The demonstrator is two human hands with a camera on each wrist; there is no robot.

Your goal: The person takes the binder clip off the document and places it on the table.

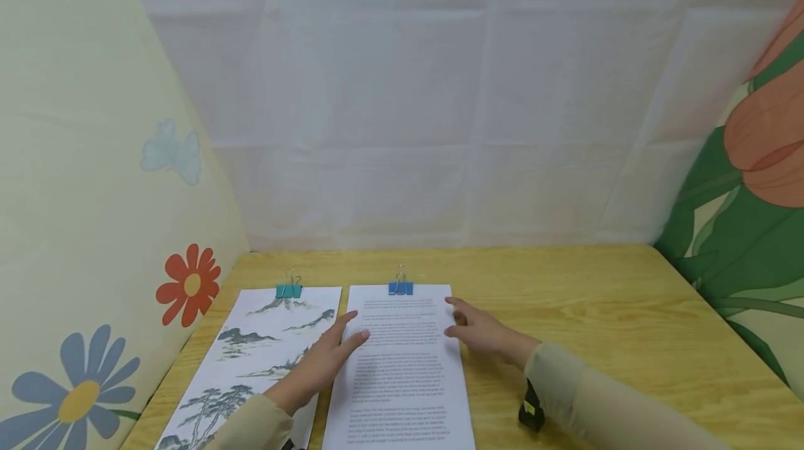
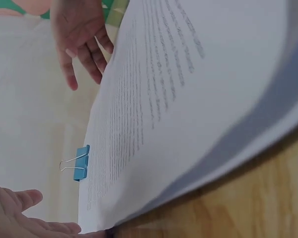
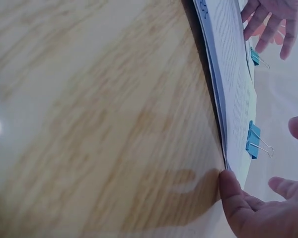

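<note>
A stack of printed sheets (image 1: pixel 402 366) lies on the table with a blue binder clip (image 1: pixel 400 288) on its far edge. My left hand (image 1: pixel 320 363) is at the stack's left edge, fingers extended and thumb raised over the page. At the right edge, near the far corner, is my right hand (image 1: pixel 484 333); in the right wrist view, a fingertip (image 3: pixel 228 179) touches the side of the sheets. Neither hand grips anything. Left of the stack, partly behind my left hand and forearm, are sheets with ink landscapes (image 1: pixel 251 349), held by a green binder clip (image 1: pixel 289 291).
The wooden table (image 1: pixel 597 296) extends to the right of the papers. A white cloth (image 1: pixel 440 122) hangs behind its far edge. Flower-patterned panels stand at the left (image 1: pixel 82 227) and right (image 1: pixel 754 227). A black device (image 1: pixel 531 411) sits under the right wrist.
</note>
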